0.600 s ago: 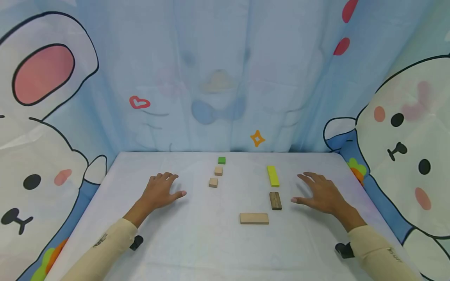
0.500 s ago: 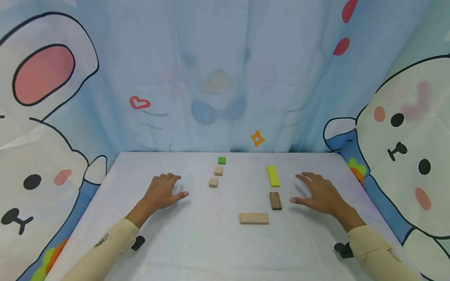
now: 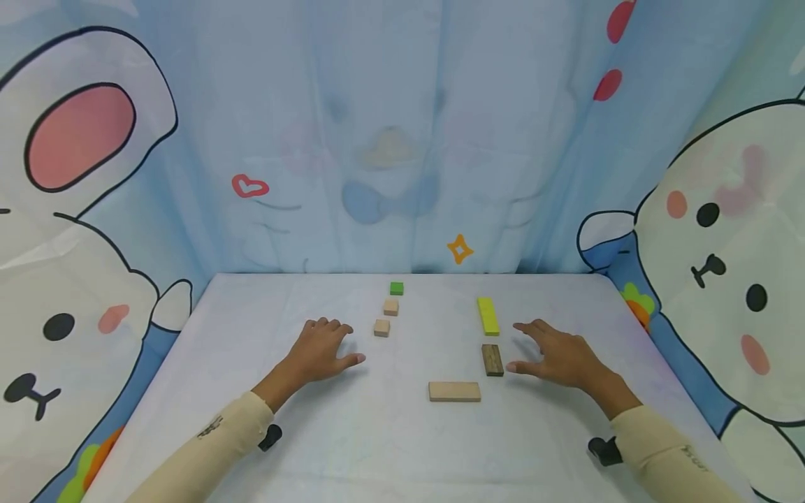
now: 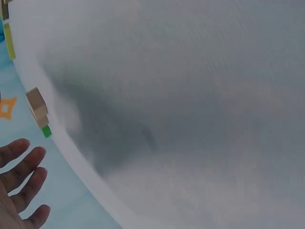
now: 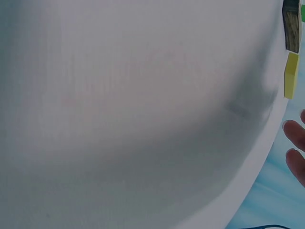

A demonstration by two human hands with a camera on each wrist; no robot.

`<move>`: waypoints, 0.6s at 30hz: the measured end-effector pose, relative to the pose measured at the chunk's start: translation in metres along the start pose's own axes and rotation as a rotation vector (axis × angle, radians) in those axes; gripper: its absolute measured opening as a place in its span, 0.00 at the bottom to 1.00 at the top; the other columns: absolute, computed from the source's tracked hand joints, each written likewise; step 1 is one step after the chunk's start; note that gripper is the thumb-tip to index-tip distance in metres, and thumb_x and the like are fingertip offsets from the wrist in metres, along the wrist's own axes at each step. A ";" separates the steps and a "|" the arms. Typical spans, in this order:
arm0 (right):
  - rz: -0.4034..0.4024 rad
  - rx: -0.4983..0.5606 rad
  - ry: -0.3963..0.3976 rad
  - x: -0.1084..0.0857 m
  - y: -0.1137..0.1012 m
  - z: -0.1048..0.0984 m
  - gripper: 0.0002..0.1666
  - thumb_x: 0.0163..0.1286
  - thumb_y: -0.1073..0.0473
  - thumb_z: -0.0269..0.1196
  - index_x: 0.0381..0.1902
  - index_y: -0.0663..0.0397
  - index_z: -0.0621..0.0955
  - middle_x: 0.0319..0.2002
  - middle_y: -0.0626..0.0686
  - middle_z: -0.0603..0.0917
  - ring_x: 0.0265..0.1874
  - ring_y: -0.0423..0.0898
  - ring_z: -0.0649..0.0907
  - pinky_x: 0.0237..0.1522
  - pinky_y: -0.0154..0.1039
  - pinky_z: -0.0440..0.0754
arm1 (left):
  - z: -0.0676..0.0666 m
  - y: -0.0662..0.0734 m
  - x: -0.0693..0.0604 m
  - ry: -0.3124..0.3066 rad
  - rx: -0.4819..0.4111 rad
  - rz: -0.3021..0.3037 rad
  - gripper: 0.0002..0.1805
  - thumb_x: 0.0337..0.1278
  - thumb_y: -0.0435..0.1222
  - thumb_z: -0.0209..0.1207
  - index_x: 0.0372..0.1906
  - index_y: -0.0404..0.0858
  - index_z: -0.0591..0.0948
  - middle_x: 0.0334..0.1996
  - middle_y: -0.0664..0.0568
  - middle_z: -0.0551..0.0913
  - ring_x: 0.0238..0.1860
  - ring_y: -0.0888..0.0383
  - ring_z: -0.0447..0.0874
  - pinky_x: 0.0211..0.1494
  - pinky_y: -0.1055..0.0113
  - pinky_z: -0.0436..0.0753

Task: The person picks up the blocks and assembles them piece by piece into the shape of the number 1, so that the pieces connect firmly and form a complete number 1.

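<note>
My left hand (image 3: 316, 351) hovers over the white table, fingers spread and holding nothing, left of two small pale wooden cubes (image 3: 390, 307) (image 3: 381, 327) and a green cube (image 3: 397, 288). Its spread fingers also show in the left wrist view (image 4: 23, 183). My right hand (image 3: 562, 355), holding nothing, is just right of a dark wooden block (image 3: 492, 360), with a small gap between thumb and block. A yellow block (image 3: 488, 316) lies behind the dark one. Nearer the front, a long pale wooden block (image 3: 455, 391) lies flat. Fingertips and the yellow block (image 5: 291, 76) appear in the right wrist view.
The white table (image 3: 352, 447) ends at a light blue curtain (image 3: 283, 105) with cartoon prints, which hangs behind it and at both sides. A black device shows under each wrist, the left (image 3: 270, 437) and the right (image 3: 605, 451).
Both hands have moved inward: the left hand to the right, closer to the small cubes, and the right hand to the left, closer to the dark block. The blocks have not moved.
</note>
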State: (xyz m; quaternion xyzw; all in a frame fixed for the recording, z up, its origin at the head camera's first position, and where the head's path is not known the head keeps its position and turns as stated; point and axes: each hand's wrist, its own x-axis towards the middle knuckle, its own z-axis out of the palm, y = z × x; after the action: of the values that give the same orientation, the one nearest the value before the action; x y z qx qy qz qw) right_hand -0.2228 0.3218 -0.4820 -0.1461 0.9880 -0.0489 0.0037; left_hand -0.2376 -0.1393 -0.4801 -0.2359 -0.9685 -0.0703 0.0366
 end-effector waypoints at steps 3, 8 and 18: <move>-0.003 0.014 -0.016 0.000 -0.004 0.001 0.58 0.52 0.18 0.63 0.68 0.52 0.74 0.57 0.62 0.81 0.52 0.61 0.83 0.46 0.65 0.81 | 0.004 0.008 0.003 -0.006 0.003 0.027 0.36 0.59 0.65 0.58 0.58 0.41 0.81 0.54 0.44 0.85 0.56 0.44 0.80 0.61 0.44 0.74; -0.002 0.047 -0.050 0.000 -0.008 0.003 0.57 0.50 0.18 0.64 0.66 0.51 0.76 0.49 0.55 0.84 0.44 0.52 0.84 0.45 0.59 0.84 | 0.011 0.019 0.008 -0.025 -0.012 0.047 0.34 0.61 0.63 0.59 0.58 0.40 0.82 0.54 0.45 0.85 0.56 0.46 0.81 0.61 0.45 0.74; -0.037 0.085 -0.099 0.003 -0.017 0.009 0.56 0.51 0.19 0.65 0.66 0.52 0.76 0.46 0.52 0.84 0.41 0.47 0.81 0.46 0.57 0.83 | 0.013 0.042 0.015 -0.044 -0.014 0.107 0.35 0.63 0.63 0.57 0.60 0.40 0.81 0.56 0.47 0.84 0.56 0.49 0.81 0.57 0.52 0.78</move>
State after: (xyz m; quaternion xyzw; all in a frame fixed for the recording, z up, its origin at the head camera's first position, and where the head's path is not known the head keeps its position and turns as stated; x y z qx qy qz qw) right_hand -0.2208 0.3043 -0.4893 -0.1662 0.9809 -0.0835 0.0576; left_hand -0.2323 -0.0931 -0.4859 -0.2893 -0.9545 -0.0697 0.0175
